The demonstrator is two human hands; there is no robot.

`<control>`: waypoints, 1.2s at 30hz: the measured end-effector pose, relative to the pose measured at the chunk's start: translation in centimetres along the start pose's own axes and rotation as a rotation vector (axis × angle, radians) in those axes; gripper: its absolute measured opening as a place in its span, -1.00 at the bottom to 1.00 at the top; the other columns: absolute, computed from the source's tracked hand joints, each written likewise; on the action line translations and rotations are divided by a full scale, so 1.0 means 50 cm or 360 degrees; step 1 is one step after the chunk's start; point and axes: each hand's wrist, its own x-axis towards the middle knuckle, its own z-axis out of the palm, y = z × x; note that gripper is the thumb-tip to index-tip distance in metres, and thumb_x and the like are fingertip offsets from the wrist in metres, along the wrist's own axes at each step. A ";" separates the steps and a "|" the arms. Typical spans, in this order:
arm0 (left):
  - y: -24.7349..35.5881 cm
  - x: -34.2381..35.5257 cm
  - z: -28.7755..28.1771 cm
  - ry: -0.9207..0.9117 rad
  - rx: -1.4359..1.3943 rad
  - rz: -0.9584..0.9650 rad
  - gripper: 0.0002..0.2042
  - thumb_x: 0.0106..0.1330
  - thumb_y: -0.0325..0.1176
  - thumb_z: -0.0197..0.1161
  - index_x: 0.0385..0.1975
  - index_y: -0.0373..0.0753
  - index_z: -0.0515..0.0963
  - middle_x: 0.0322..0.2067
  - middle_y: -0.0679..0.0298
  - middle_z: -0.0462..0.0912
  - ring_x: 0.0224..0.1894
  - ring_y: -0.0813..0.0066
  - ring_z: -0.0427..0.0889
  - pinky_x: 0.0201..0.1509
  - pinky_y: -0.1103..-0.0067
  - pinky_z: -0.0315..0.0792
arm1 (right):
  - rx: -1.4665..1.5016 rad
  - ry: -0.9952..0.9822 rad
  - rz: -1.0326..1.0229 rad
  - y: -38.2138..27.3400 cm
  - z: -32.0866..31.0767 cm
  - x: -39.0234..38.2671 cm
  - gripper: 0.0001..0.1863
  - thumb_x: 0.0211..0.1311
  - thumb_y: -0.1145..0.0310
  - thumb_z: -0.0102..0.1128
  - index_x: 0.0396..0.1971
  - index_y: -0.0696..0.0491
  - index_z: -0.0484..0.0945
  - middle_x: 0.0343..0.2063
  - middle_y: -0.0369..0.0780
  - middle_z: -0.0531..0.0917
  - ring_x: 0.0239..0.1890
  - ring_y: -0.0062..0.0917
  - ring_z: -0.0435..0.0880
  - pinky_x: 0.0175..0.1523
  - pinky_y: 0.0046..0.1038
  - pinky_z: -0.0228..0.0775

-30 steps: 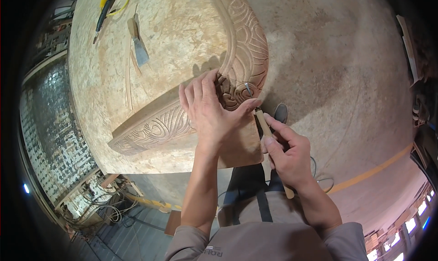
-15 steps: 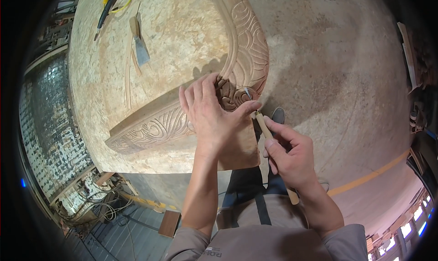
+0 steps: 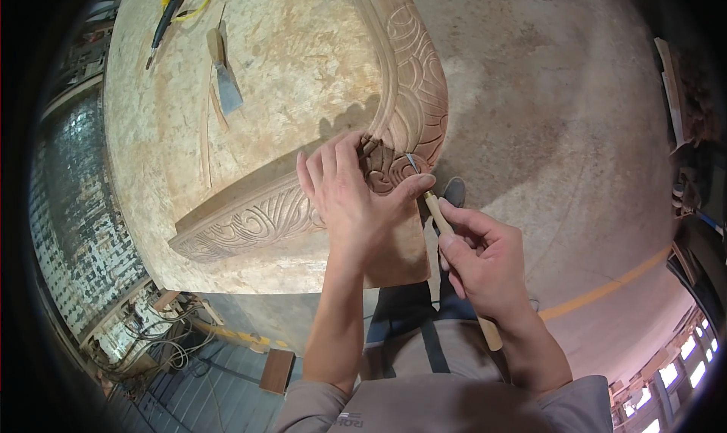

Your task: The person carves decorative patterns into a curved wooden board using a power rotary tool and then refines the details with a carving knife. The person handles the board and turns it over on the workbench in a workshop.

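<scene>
A carved wooden piece (image 3: 418, 77), bent at a corner and covered with scrolls and leaf lines, lies on the worktable (image 3: 303, 47). Over its corner rests my left hand (image 3: 347, 198), fingers curled across the wood and gripping it. The left thumb stretches right, against the shank of a slim carving chisel (image 3: 438, 210). My right hand (image 3: 486, 260) is closed round the chisel's pale wooden handle, whose butt shows below the palm. The narrow metal blade points up and left, its tip at the carved scrolls near the corner. My left hand covers part of the carving.
A broad flat chisel (image 3: 225, 77) with a wooden handle lies at the upper left, beside thin wood strips (image 3: 204, 130). Farther up is a black-and-yellow corded tool (image 3: 163, 24). Cables (image 3: 178, 350) hang below the table's left end. A shoe (image 3: 453, 191) shows beside the table edge.
The view has shifted slightly, so the table and tools sit a little left and lower. Both hands keep their grips, and the chisel tip stays at the scrolls with only slight movement.
</scene>
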 end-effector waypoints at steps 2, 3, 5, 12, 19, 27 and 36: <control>-0.001 0.000 0.002 0.0017 -0.0040 0.0017 -0.16 -0.16 0.15 0.63 0.10 -0.20 0.48 -0.02 0.23 0.59 0.11 0.15 0.47 0.41 0.16 0.11 | 0.0078 0.0003 -0.0021 0.008 0.008 -0.001 -0.57 0.34 0.61 0.12 0.21 0.27 0.51 -0.54 -0.26 0.60 -0.74 -0.78 0.39 -0.65 -0.69 0.20; -0.001 0.000 0.003 0.0013 -0.0045 0.0018 -0.16 -0.16 0.15 0.63 0.10 -0.20 0.48 -0.02 0.23 0.59 0.11 0.15 0.47 0.41 0.16 0.11 | 0.0077 0.0009 -0.0020 0.018 0.010 -0.005 -0.57 0.34 0.61 0.12 0.21 0.27 0.51 -0.54 -0.26 0.60 -0.74 -0.78 0.39 -0.65 -0.69 0.20; -0.004 -0.001 0.003 0.0048 -0.0058 0.0064 -0.15 -0.17 0.15 0.63 0.12 -0.19 0.47 0.01 0.23 0.59 0.12 0.15 0.46 0.41 0.17 0.09 | 0.0418 0.0075 0.0052 0.047 0.012 -0.016 -0.57 0.34 0.59 0.16 0.20 0.26 0.53 -0.43 -0.34 0.62 -0.48 -0.83 0.48 -0.39 -0.70 0.36; -0.011 -0.001 0.003 0.0032 -0.0071 0.0099 -0.15 -0.16 0.10 0.63 0.15 -0.19 0.46 0.07 0.21 0.56 0.16 0.15 0.44 0.41 0.18 0.08 | 0.0085 0.0058 -0.0123 0.042 0.001 -0.013 -0.58 0.33 0.60 0.14 0.20 0.27 0.53 -0.43 -0.35 0.60 -0.44 -0.82 0.50 -0.34 -0.71 0.37; -0.011 -0.001 0.003 0.0009 -0.0078 0.0087 -0.16 -0.13 0.07 0.63 0.17 -0.19 0.45 0.08 0.21 0.56 0.17 0.16 0.44 0.42 0.16 0.06 | -0.0140 0.0037 -0.0203 0.025 -0.001 -0.008 -0.60 0.33 0.59 0.14 0.17 0.25 0.56 -0.45 -0.37 0.61 -0.51 -0.84 0.45 -0.41 -0.69 0.32; -0.005 0.002 0.003 0.0008 -0.0067 0.0044 -0.18 -0.12 0.09 0.62 0.14 -0.19 0.46 0.06 0.23 0.57 0.16 0.19 0.45 0.43 0.17 0.04 | -0.0399 0.0032 -0.0088 -0.035 -0.006 -0.010 -0.60 0.32 0.58 0.16 0.17 0.23 0.58 -0.49 -0.37 0.60 -0.48 -0.79 0.47 -0.38 -0.66 0.31; -0.006 0.002 0.011 0.0042 -0.0194 0.0002 -0.14 -0.22 0.18 0.63 0.08 -0.19 0.49 -0.02 0.19 0.55 0.12 0.15 0.46 0.50 0.04 -0.05 | -0.0563 -0.0086 -0.0049 -0.078 -0.010 0.009 -0.63 0.28 0.57 0.13 0.08 0.32 0.58 -0.40 -0.24 0.70 -0.47 -0.78 0.48 -0.39 -0.62 0.36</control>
